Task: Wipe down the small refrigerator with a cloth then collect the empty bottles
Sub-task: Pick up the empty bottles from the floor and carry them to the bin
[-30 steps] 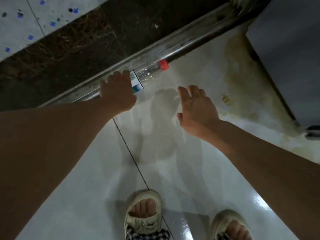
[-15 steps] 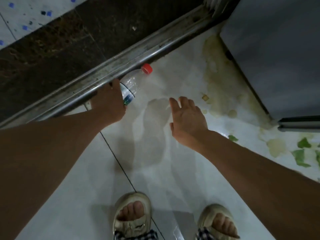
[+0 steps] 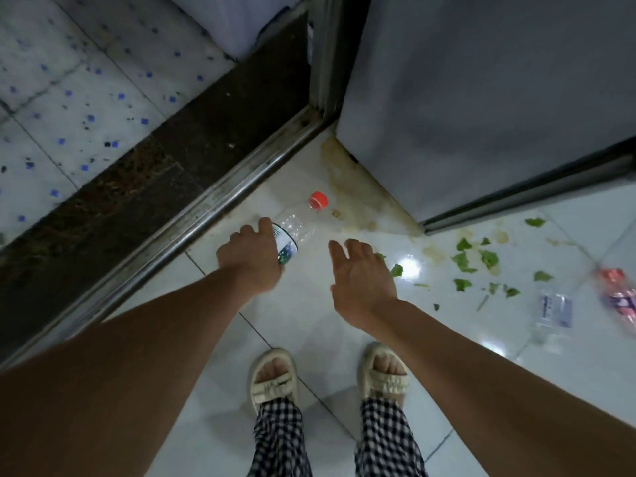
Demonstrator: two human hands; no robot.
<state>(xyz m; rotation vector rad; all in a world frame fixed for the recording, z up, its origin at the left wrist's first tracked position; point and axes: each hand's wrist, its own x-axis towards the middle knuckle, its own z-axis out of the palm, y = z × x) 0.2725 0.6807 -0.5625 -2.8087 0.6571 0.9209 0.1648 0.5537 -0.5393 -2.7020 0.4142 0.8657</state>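
The left hand (image 3: pixel 249 258) grips the clear bottle (image 3: pixel 295 228) by its labelled lower body, red cap pointing away, over the floor (image 3: pixel 309 325) near the refrigerator (image 3: pixel 481 98); a firmer mid-body hold seems wise, since thin plastic likely buckles; the right hand (image 3: pixel 361 273) hovers open, holding nothing.

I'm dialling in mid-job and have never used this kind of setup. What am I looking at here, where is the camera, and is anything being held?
There is no machine: a person wears one wide-angle camera on the head, looking down at their own arms and sandalled feet. The left hand grips a clear plastic bottle with a red cap. The right hand is open and holds nothing. The grey box at upper right is the small refrigerator. On the white tile floor lie green leaf scraps, yellowish stains near the refrigerator, another clear bottle and a blurred red package at the right edge.
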